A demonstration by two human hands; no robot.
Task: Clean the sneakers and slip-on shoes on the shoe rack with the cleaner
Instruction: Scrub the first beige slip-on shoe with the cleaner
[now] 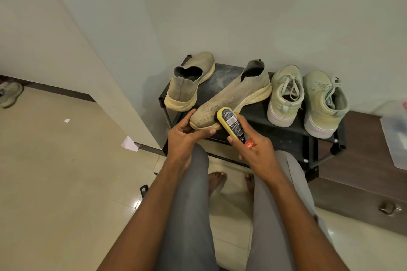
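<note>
A beige knit slip-on shoe [233, 97] lies across the black shoe rack [277, 136], toe toward me. My left hand [185, 136] grips its toe from below. My right hand [253, 149] holds the yellow-and-black cleaner applicator [231, 123], whose head presses on the shoe's toe. The second slip-on [189, 81] stands at the rack's left. Two pale green lace-up sneakers [286, 94] [323, 103] stand at the right.
The rack stands against a white wall, with a brown cabinet [363, 182] and a clear plastic box [396, 136] to its right. Another shoe [10, 94] lies on the tiled floor at far left. Paper scraps [130, 143] and a small dark object [144, 189] lie near my knees.
</note>
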